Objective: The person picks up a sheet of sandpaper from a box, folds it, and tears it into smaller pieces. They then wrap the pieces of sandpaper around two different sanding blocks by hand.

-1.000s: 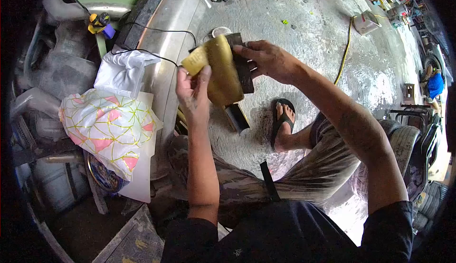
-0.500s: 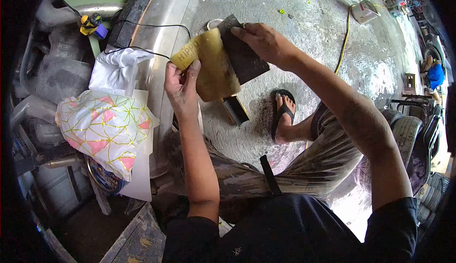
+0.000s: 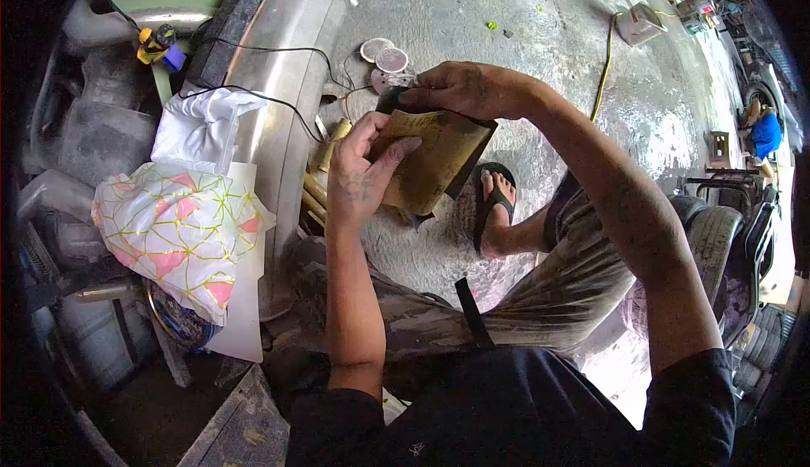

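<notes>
A tan-backed sheet of sandpaper with printed lettering near its top is pinched in my left hand, the thumb lying across its face. Behind it sits a dark sheet of sandpaper, mostly covered, with its edge showing along the right side. My right hand closes on the dark sheet's top end, fingers bent over it just above the tan sheet. Both sheets are held over the concrete floor, between the metal sill and my foot.
Round discs lie on the floor beyond my hands. On my left runs a long metal sill with a black cable across it. A patterned plastic bag and white cloth lie alongside. My sandalled foot is below; tires stand right.
The tan sheet has moved right and now overlaps most of the dark sheet. My left hand has shifted right and down, and my right hand is slightly lower. More discs show on the floor.
</notes>
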{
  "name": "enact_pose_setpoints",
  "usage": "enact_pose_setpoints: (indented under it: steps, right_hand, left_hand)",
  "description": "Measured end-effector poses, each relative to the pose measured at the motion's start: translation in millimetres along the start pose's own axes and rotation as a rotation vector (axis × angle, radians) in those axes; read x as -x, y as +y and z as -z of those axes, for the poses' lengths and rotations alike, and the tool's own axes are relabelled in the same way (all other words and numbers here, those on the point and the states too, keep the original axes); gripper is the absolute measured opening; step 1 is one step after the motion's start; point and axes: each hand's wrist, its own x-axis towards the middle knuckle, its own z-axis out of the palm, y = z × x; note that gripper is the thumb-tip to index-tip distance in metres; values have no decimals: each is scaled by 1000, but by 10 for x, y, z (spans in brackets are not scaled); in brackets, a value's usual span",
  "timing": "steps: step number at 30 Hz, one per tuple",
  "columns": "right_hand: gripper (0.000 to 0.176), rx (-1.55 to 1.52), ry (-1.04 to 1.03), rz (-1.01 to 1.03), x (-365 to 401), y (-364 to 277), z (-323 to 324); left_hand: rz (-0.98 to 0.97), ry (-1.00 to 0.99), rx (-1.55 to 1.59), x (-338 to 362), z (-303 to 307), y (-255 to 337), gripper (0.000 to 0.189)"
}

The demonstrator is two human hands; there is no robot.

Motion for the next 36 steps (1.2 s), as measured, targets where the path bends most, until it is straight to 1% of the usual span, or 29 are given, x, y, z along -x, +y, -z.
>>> enact_pose_setpoints:
  steps: [2,3,5,6,7,8,9,11,12,13,14,15,16,17,19,20,21,23,24,25,27,28,30,31,33,34,35,36]
  right_hand:
    - [46,-17,-7,-6,-6,5,12]
    - [46,-16,-8,-6,-12,29,3]
    - [46,133,169,125,-32,92,-38]
    - [46,133,166,128,-20,29,-14]
    - [42,138,190,38,2,-54,44]
    - [38,142,214,-53,17,-104,76]
    - [38,141,214,-53,14,-94,69]
    - [31,40,340,-23,-26,-27,36]
    - [26,229,480,281,-119,161,-47]
    - [26,230,480,280,-160,226,-60]
    - [24,261,517,332,-196,293,-61]
    - [23,290,555,384,-203,290,-61]
    - [24,282,572,379,-196,292,-82]
    - [24,281,574,379,-187,293,-119]
    - [29,140,542,188,-162,202,-228]
    - [32,-7,469,2,-135,71,-254]
    - [32,-2,461,10,-120,68,-304]
    - [40,-225,418,165,-99,94,-389]
    - [49,-525,414,88,-91,36,-426]
    - [49,-529,417,89,-97,22,-443]
    - [51,-822,450,26,-74,-15,-468]
    - [51,-827,450,21,-30,-33,-452]
    - [48,-767,355,181,73,-70,-417]
    - [48,-782,350,173,42,-48,-432]
    - [37,-136,391,262,-75,29,-441]
    - [40,-198,423,344,-82,5,-450]
    - [40,-221,434,330,-99,-13,-447]
    - [40,-119,475,348,-114,-53,-435]
  left_hand:
    - [7,9,-1,0,8,4,22]
    - [36,18,-25,-1,7,19,22]
    - [67,30,-49,0,19,-27,22]
    - [26,66,52,-20,34,-93,22]
    - [-19,102,153,-42,60,-143,23]
    - [10,155,161,-47,100,-180,23]
    - [10,155,160,-45,95,-179,23]
    - [149,367,723,-45,85,-174,28]
    - [79,252,1043,-63,150,-377,45]
    - [-50,103,1322,-32,201,-477,43]
    - [-174,-113,1441,-71,273,-583,42]
    - [-301,-337,1547,-149,333,-563,41]
    - [-279,-521,1626,-189,405,-535,40]
    - [-278,-522,1625,-172,378,-525,40]
    - [145,416,1161,-80,141,-359,39]
    - [3,496,841,-57,-50,-194,35]
    - [28,570,659,-67,-156,-94,26]
    - [-106,566,463,-101,-198,-394,20]
    - [-105,575,379,-104,-191,-378,16]
    - [-105,571,377,-112,-175,-370,16]
    - [-171,551,251,-125,-158,-351,18]
    - [-166,548,250,-124,-164,-340,18]
    - [-160,596,98,-99,-162,-314,21]
    - [-145,594,89,-82,-151,-298,21]
    - [-228,660,-47,-66,-140,-283,27]
    - [-238,721,-154,-77,-113,-283,31]
    - [-235,771,-55,-74,-135,-274,34]
    - [-217,740,157,-91,-138,-201,38]
